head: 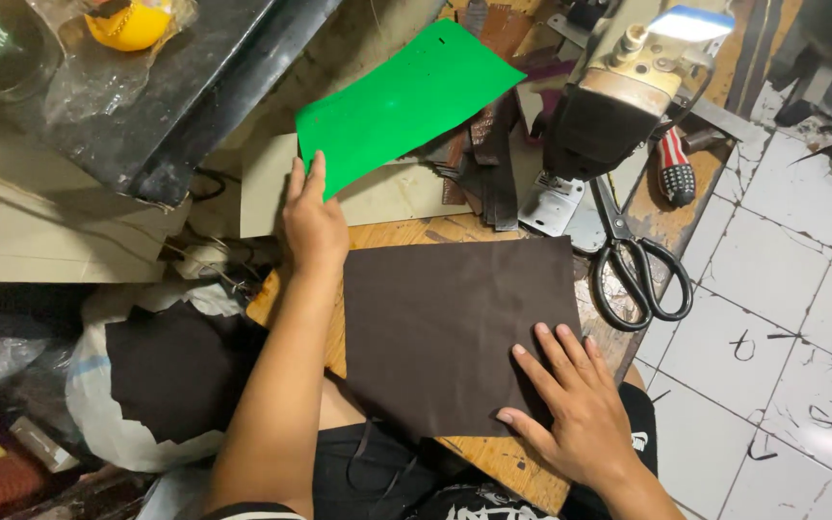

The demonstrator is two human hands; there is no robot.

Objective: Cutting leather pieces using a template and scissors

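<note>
My left hand (313,223) grips the near corner of a bright green sheet (406,96) that lies tilted over the back of the wooden work table (493,460). My right hand (575,400) rests flat, fingers spread, on the lower right part of a dark brown rectangular piece of leather (445,323) lying on the table in front of me. The brown piece overhangs the table's near edge a little.
A sewing machine (618,96) stands at the back right with black scissors (637,270) beside it. Dark leather strips (488,154) lie piled behind the green sheet. A white sack with dark scraps (161,376) sits at the left; white tiled floor (792,318) at the right.
</note>
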